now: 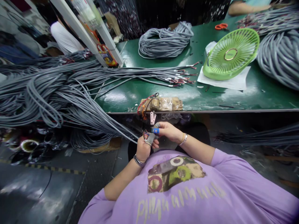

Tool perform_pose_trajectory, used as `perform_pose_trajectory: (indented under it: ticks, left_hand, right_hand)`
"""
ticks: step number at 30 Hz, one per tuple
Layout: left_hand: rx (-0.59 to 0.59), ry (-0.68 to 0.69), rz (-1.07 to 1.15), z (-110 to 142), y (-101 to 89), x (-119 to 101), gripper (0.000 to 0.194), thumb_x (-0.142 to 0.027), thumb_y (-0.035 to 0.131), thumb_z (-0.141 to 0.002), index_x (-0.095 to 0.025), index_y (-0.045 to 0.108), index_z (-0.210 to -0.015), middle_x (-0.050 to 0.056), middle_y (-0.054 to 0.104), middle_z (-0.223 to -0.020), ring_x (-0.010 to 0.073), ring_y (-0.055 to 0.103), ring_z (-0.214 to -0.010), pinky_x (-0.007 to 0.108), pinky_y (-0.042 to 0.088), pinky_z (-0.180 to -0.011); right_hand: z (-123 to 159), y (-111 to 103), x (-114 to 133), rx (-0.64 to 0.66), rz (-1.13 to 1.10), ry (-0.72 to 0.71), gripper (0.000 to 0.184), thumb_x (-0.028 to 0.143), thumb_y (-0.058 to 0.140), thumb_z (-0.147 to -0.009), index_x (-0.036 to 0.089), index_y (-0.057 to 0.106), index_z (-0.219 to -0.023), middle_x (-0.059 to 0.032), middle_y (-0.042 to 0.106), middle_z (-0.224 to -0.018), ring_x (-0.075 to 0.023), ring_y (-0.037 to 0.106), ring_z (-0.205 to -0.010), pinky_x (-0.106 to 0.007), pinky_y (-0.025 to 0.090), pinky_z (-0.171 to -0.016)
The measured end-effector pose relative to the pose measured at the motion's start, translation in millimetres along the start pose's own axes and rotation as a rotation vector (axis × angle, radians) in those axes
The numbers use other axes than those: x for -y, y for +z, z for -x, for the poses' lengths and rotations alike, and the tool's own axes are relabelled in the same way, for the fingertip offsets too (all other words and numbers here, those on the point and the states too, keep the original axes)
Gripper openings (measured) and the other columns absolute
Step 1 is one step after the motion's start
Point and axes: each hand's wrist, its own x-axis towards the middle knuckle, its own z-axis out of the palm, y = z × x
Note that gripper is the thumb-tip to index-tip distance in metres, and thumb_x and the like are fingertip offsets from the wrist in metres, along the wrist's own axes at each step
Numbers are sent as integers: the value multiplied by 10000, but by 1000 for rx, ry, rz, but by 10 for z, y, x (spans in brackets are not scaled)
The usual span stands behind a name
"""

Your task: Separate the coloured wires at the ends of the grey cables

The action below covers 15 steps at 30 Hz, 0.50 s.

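2 bare hands meet in front of a lilac shirt [187,193], with 1 metallic band on each wrist. The left hand [143,149] has its fingers curled shut around the ends of several grey cables [121,127], which overlap too much to count. Thin coloured wires [145,135] splay from those ends, just above the left fingers and beside the right ones. The right hand [172,132], 1 blue band [155,131] on its fingers, bends inward there; I cannot tell how tightly those fingers close or whether they pinch a wire.

Beyond the hands come 1 pale pink clothes-peg [152,118] and 1 wooden block [163,104] at the front edge of the green worktop [130,99]. Farther back are 1 row of stripped cable ends [179,79], 1 green fan [230,56] over white paper [239,79], 2 grey cable coils [163,43], left and right of it, and 1 pair of orange-handled scissors [220,26].
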Motion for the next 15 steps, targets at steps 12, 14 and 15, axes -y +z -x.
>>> perform_pose_trajectory:
  ticks: [12,14,15]
  left_hand:
    - [-168,40,80,5,5,6,398,-498,594,-811,-138,621,-643,54,676,-573,120,606,-425,193,397,-384]
    - [-179,38,109,1,12,7,388,-489,607,-800,-139,615,-632,48,670,-563,114,595,-411,190,387,-377]
    - [-186,35,126,0,14,1,389,-489,614,-794,-139,613,-626,44,664,-553,110,586,-400,189,382,-371]
  right_hand:
    - [-51,183,-33,-189,47,-45,264,325,765,-611,149,577,-668,39,547,-601,-76,455,-537,-219,357,-512]
    - [-51,202,-52,-196,32,-46,235,306,749,-616,150,578,-657,37,551,-598,-73,454,-532,-219,358,-515]
    - [-50,203,-60,-196,22,-42,224,298,744,-616,149,581,-652,34,554,-597,-72,454,-530,-218,358,-516]
